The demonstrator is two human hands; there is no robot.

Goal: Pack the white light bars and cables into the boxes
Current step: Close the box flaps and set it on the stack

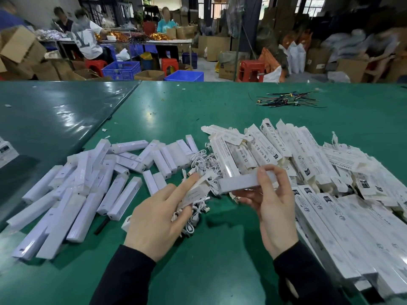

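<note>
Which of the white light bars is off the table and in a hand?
The light bar pinched by the right hand, at centre; every other bar lies loose in the pile on the left.

Glossy green desk [220, 102], split by a seam into two slabs, glare from overhead light on the left one. Beyond its far edge, a grey concrete floor [207, 64] crowded with blue plastic crates [121, 70], red plastic stools [251, 70] and brown cardboard cartons [213, 48]. Long grey worktable [154, 42] farther back, seated people [86, 38] around it. Bright windows [312, 6] high on the far right wall. Blurred stacks of bags and boxes along the right side.
</note>
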